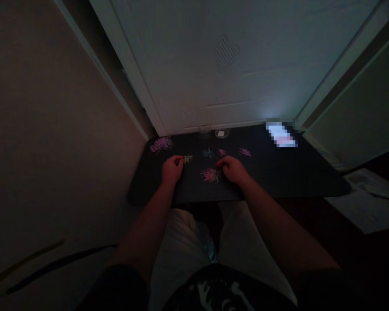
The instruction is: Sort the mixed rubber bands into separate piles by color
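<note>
Several small piles of thin coloured pieces lie on a dark table. My left hand has its fingers pinched beside a pale yellowish pile; whatever is between them is too small to tell. My right hand is closed at the upper right edge of a mixed pink pile, its fingertips too dark to show what they hold. Behind lie a blue pile, a small pink pile and another pink pile. A larger pink-purple pile sits at the back left.
A clear round container and a round lid with a white label stand at the table's back edge. A lit screen is at the back right. White panel behind; papers lie right of the table.
</note>
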Motion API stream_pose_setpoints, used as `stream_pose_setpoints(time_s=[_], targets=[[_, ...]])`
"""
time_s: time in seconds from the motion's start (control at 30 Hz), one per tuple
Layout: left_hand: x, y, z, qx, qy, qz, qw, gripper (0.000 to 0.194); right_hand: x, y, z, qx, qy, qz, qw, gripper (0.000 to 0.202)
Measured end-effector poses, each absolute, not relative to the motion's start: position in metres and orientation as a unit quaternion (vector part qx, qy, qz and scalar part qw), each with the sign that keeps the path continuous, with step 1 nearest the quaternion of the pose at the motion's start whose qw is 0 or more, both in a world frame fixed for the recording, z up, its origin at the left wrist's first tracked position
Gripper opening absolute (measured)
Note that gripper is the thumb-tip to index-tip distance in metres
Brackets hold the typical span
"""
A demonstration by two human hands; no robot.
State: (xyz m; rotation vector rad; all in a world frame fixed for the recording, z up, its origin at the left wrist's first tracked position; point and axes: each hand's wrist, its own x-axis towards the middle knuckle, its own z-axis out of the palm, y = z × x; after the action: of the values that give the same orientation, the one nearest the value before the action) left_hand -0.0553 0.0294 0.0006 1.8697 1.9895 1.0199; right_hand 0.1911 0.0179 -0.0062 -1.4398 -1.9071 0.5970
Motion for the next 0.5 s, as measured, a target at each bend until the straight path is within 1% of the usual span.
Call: stream_pose_setpoints(time_s=[0.27, 0.5], targets=[[-0.0583, 0.0319, -0.0028, 0.668, 0.629, 0.378, 0.121, 0.032, 0.1893, 0.0129, -0.007, -0.507, -0.784, 0.179, 0.311, 0.015], [-0.059, 0.0287, -0.0019, 0.655, 0.645, 0.38, 0.103, 0.03, 0.1879, 0.0145, -0.0088, -0.507, -0.796, 0.151, 0.293, 0.01]])
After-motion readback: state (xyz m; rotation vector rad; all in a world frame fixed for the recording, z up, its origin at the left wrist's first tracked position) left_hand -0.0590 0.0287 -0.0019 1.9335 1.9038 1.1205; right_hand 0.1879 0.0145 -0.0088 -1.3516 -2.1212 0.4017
